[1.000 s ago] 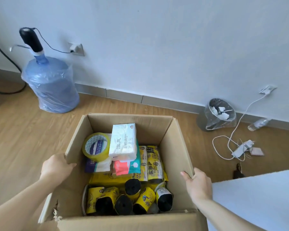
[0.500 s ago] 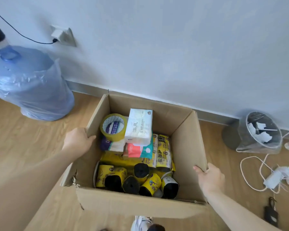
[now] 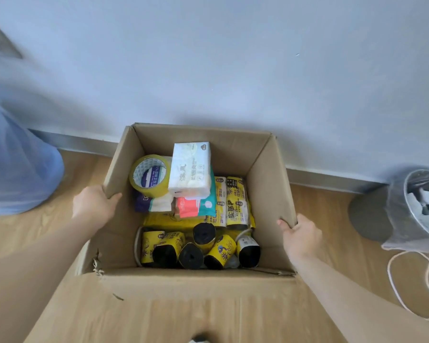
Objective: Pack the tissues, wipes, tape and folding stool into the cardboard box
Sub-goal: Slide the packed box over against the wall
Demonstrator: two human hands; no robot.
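Observation:
An open cardboard box (image 3: pixel 270 184) stands on the wooden floor close to the wall. Inside it lie a white tissue pack (image 3: pixel 190 169), a yellowish tape roll (image 3: pixel 150 175), a red and teal wipes pack (image 3: pixel 196 206) and several yellow-wrapped black rolls (image 3: pixel 198 248). My left hand (image 3: pixel 94 203) grips the box's left wall at the rim. My right hand (image 3: pixel 301 236) grips the right wall at the rim. No folding stool is visible.
A blue water jug (image 3: pixel 15 169) in a plastic bag stands at the left by the wall. At the right a waste bin (image 3: pixel 414 209) lies tipped, with a white cable (image 3: pixel 401 288) looping on the floor beside it.
The box has come nearer to the wall and the view has closed in on it. Both hands stay on its side walls. The jug and bin have slid toward the frame edges.

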